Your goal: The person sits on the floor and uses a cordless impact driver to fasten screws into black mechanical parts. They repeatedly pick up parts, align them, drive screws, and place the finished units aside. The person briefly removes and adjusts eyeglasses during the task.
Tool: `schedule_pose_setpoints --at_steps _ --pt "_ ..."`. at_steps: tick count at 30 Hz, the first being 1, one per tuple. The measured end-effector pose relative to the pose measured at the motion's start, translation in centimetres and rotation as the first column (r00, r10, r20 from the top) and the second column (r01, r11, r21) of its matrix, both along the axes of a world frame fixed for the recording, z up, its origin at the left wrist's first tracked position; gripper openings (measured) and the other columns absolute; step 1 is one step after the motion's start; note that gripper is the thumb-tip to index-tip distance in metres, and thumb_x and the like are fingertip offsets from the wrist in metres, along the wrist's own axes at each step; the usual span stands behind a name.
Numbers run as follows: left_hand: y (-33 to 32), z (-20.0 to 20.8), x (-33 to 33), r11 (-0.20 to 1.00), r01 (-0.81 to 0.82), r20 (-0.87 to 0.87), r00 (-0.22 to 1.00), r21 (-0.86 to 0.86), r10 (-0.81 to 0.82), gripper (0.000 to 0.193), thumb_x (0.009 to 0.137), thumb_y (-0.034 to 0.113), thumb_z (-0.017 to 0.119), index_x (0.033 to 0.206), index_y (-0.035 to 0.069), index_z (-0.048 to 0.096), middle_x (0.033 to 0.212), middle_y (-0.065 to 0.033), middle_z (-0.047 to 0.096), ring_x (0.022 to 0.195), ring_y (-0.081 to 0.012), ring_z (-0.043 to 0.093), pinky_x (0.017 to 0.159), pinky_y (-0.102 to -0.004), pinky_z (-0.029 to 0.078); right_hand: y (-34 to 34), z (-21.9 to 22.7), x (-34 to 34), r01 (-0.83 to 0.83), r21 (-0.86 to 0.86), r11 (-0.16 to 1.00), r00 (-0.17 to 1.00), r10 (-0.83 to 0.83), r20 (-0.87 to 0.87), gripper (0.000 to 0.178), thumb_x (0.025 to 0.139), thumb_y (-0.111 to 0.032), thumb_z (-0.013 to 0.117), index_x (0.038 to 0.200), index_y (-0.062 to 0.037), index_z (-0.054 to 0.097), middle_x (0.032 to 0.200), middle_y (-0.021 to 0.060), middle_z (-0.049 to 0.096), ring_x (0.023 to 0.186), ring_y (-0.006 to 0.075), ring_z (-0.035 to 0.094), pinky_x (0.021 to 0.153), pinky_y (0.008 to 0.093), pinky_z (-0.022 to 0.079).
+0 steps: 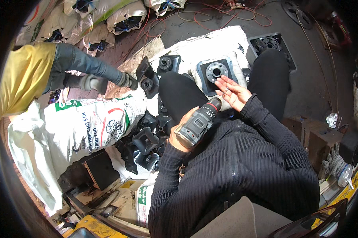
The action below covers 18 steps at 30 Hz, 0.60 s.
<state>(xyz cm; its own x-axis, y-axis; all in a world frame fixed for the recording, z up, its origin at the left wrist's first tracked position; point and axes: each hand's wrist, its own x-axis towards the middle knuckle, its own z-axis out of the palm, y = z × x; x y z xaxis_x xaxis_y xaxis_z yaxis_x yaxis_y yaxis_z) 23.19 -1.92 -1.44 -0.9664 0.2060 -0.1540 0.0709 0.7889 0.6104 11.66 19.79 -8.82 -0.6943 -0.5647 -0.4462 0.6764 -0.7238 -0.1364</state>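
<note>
My left hand (179,135) is wrapped round a grey and black cordless drill (198,125), its chuck pointing up and to the right. Palm up, my right hand (233,94) has its fingers stretched out beside the chuck. Small shiny metal pieces, apparently screws, lie on those fingers; their exact shape is hard to make out. Just beyond the fingertips, a square black plastic part (203,75) with a round holed flange rests on white sacking (191,49) between my knees. Neither hand grips that part.
Similar black parts (146,141) are heaped left of my leg, beside a full white sack (89,127). More stand in a grey tray (289,51) at the right. Another person (32,71) is at the left. Red hoses (210,16) cross the far floor.
</note>
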Motion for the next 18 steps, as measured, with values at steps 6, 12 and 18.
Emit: schedule_pose_setpoints --at_steps 6,12,18 --pt "1.4 0.3 -1.0 0.999 0.005 0.031 1.0 -0.053 -0.003 0.065 0.07 0.01 0.07 0.129 0.007 0.043 0.124 -0.0106 0.054 0.102 -0.0238 0.06 0.086 -0.0306 0.049 0.8 -0.7 -0.2 0.046 -0.064 0.997 0.996 -0.041 0.081 0.025 0.093 -0.002 0.043 0.118 -0.0012 0.047 0.121 0.0151 0.054 0.118 0.0252 0.05 0.099 0.0413 0.044" --pt "2.8 2.3 -2.5 0.998 0.024 0.058 0.998 -0.052 -0.021 0.065 0.07 0.011 0.07 0.13 0.008 0.043 0.122 -0.0101 0.055 0.097 -0.0237 0.063 0.081 -0.0304 0.051 1.5 -1.1 -0.2 0.082 -0.051 0.995 0.984 -0.073 0.163 0.02 0.093 0.0 0.043 0.112 -0.0012 0.048 0.118 0.0149 0.055 0.115 0.0251 0.053 0.097 0.0409 0.046" --pt "3.9 6.0 -3.3 0.995 0.015 0.075 0.997 0.102 -0.023 0.066 0.071 0.012 0.07 0.131 0.009 0.043 0.122 -0.0101 0.056 0.091 -0.024 0.065 0.076 -0.0299 0.053 1.6 -1.3 -0.6 0.002 0.046 0.999 0.986 -0.01 0.164 0.028 0.092 -0.001 0.044 0.119 0.002 0.042 0.119 0.0173 0.052 0.115 0.0269 0.051 0.098 0.0432 0.044"
